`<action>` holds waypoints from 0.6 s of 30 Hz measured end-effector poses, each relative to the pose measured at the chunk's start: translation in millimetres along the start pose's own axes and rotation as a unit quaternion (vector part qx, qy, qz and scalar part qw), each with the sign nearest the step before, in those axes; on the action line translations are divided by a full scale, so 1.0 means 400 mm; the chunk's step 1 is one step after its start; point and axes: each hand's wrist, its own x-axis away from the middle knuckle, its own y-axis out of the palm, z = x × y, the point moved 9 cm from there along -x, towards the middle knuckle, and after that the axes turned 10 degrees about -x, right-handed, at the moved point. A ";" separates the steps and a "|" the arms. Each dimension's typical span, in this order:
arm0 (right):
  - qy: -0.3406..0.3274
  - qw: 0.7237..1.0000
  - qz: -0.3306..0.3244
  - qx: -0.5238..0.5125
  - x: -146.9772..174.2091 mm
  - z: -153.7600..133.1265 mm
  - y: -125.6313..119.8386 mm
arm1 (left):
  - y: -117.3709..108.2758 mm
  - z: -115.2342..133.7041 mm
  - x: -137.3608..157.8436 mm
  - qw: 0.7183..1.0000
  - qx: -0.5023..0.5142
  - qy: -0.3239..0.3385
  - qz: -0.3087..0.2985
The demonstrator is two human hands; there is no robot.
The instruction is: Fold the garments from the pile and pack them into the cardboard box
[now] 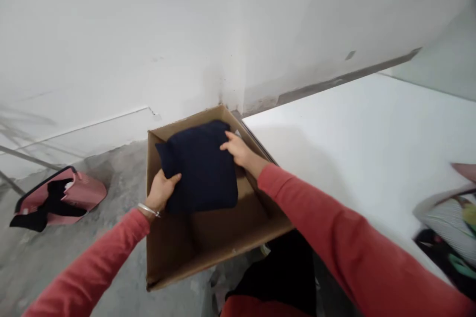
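Observation:
A folded dark navy garment (203, 171) is held flat over the opening of a cardboard box (219, 252). My left hand (162, 189) grips its left edge, thumb on top and the other fingers hidden beneath. At its upper right corner my right hand (237, 149) holds the cloth between thumb and fingers. Which kind of garment it is, I cannot tell. The box is open at the top, and its bare brown bottom shows below and right of the cloth.
On the grey concrete floor (122, 183) at left, a pink basket (89, 188) has black cloth hanging over its rim. A white table or board (372, 143) lies right of the box, with several cloth items (446, 228) at its far right. White walls (156, 34) meet behind the box.

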 end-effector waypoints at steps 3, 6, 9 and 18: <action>0.089 0.996 0.001 0.029 -0.016 0.161 0.011 | 0.065 -0.105 -0.006 0.996 -0.029 -0.085 -0.026; 0.116 0.990 0.003 0.076 -0.027 0.222 -0.007 | 0.110 -0.148 -0.019 0.993 -0.057 -0.099 -0.040; 0.119 0.982 0.013 0.148 -0.036 0.222 -0.027 | 0.147 -0.208 -0.027 0.977 -0.146 -0.134 -0.076; 0.019 0.960 -0.077 0.269 0.054 0.030 0.009 | 0.320 -0.412 0.024 0.882 -0.308 -0.264 -0.239</action>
